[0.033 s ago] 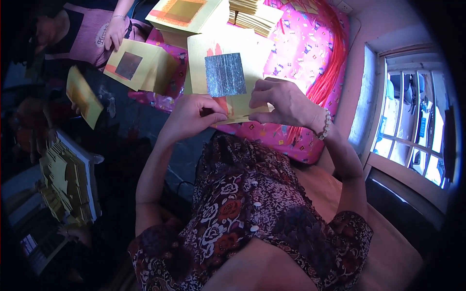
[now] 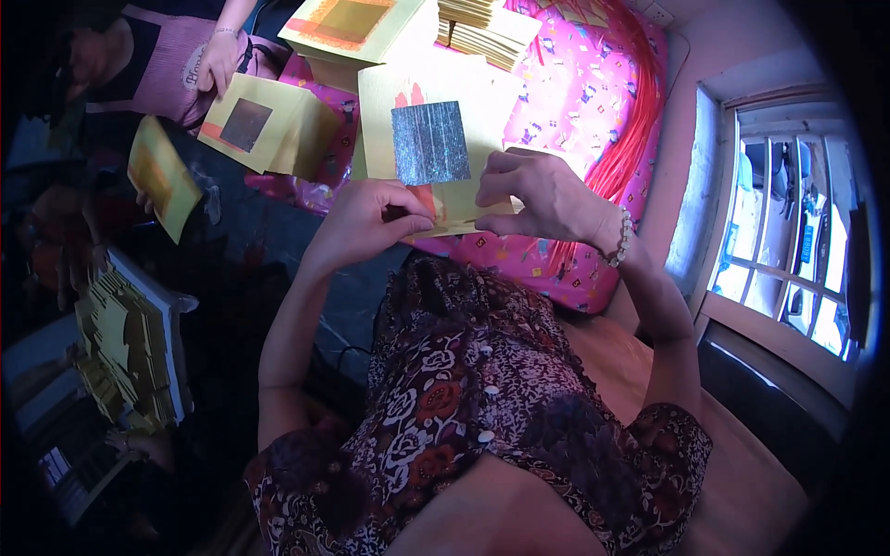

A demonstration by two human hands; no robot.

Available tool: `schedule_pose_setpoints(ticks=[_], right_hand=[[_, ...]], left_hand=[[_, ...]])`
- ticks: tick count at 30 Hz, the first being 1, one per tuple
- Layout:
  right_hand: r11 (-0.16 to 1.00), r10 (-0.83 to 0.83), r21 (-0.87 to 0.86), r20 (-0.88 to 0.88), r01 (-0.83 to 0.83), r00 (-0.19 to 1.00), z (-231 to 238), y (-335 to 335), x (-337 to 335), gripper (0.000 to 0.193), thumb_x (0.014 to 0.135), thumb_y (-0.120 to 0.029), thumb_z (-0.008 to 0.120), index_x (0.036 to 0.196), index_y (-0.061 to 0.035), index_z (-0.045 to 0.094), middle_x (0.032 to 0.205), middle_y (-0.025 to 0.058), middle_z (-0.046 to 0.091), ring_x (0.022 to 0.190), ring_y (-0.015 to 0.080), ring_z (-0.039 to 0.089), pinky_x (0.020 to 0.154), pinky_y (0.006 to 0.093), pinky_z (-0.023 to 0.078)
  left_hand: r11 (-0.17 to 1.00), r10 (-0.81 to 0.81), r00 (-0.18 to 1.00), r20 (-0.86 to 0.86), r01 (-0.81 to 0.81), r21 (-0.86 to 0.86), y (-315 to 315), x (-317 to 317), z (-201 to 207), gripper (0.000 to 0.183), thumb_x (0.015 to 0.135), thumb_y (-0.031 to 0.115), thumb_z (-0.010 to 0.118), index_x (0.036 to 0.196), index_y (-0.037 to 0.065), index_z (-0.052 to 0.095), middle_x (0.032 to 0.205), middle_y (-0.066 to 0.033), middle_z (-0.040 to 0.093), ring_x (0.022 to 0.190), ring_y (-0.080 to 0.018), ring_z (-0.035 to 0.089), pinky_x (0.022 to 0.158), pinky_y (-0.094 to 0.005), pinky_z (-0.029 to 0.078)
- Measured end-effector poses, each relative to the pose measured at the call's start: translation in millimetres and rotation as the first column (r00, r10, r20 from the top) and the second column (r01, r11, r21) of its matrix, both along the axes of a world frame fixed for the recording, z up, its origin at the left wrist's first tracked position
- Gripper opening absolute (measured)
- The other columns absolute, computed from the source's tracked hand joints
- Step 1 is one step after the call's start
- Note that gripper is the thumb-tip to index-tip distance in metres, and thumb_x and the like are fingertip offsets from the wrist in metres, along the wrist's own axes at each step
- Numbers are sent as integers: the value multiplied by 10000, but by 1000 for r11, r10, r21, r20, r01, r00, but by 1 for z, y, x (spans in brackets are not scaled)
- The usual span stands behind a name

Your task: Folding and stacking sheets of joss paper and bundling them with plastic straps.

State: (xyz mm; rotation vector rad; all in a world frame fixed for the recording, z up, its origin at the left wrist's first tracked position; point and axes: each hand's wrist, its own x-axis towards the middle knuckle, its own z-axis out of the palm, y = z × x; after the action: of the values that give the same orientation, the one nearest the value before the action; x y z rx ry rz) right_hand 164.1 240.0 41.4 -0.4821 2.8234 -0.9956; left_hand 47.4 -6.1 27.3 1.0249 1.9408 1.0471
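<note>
A yellow paper sheet (image 2: 375,97) with a dark silvery foil square (image 2: 431,144) and an orange-red print lies in front of me, on what looks like a stack. At its near edge my left hand (image 2: 371,218) is closed, thumb and forefinger pinched on the paper. My right hand (image 2: 547,196), with a beaded bracelet (image 2: 623,236) at the wrist, has its fingers curled and its thumb along the same edge, closed on the paper. The near edge looks bent up between both hands. My fingers hide part of that edge.
A pink patterned cover (image 2: 565,102) lies under the papers. More yellow stacks (image 2: 338,28) stand at the back and left. Red strands (image 2: 635,120) hang along the right. At left, a co-worker's hand (image 2: 220,63) touches a stack; another hand holds a yellow sheet (image 2: 162,181). A barred window (image 2: 779,222) is right.
The yellow sheet held by the other person at the left has shifted and tilted slightly. My hands and the paper between them look the same.
</note>
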Motion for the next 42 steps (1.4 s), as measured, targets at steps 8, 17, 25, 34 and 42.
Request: schedule_pose_setpoints(ticks=[8, 17, 25, 34, 42], right_hand=[[1000, 0, -15, 1, 0, 1000, -1, 3, -3, 245, 751, -217, 773, 887, -40, 673, 879, 93, 611, 830, 292, 640, 740, 394, 520], [993, 92, 88, -231, -73, 969, -8, -3, -5, 142, 797, -170, 688, 841, -50, 626, 790, 95, 588, 758, 279, 624, 692, 388, 514], [998, 44, -26, -315, -55, 948, -9, 8, -2, 165, 895, -190, 620, 864, -42, 553, 773, 107, 578, 686, 290, 625, 621, 397, 501], [815, -239, -571, -183, 94, 954, -9, 20, -12, 212, 853, -176, 739, 919, -22, 609, 898, 93, 654, 823, 197, 652, 710, 319, 504], [704, -572, -517, -5, 487, 820, -29, 15, -22, 265, 883, -199, 724, 790, 11, 594, 833, 87, 579, 702, 127, 577, 592, 271, 468]], left_hand=[[999, 36, 994, 105, -36, 2, 0, -5, -11, 133, 779, 136, 765, 864, 36, 746, 775, -70, 710, 673, -121, 653, 630, -262, 500], [999, -4, 999, -33, 5, 33, 2, -1, 6, 87, 822, 81, 744, 878, 17, 724, 790, -53, 685, 718, -85, 633, 668, -233, 503], [986, -88, 849, -520, 148, 76, -12, -20, 17, 460, 659, 251, 848, 1046, 115, 640, 1303, -78, 488, 1218, -316, 423, 1005, -424, 384], [949, 276, 825, -494, -152, 278, 1, -40, 4, 185, 825, 168, 721, 956, 42, 684, 870, -102, 671, 847, -286, 649, 750, -371, 506], [882, 460, 839, -290, -396, 255, 11, -37, 11, 276, 876, 236, 710, 1027, 23, 622, 846, -95, 700, 713, -184, 680, 601, -285, 507]])
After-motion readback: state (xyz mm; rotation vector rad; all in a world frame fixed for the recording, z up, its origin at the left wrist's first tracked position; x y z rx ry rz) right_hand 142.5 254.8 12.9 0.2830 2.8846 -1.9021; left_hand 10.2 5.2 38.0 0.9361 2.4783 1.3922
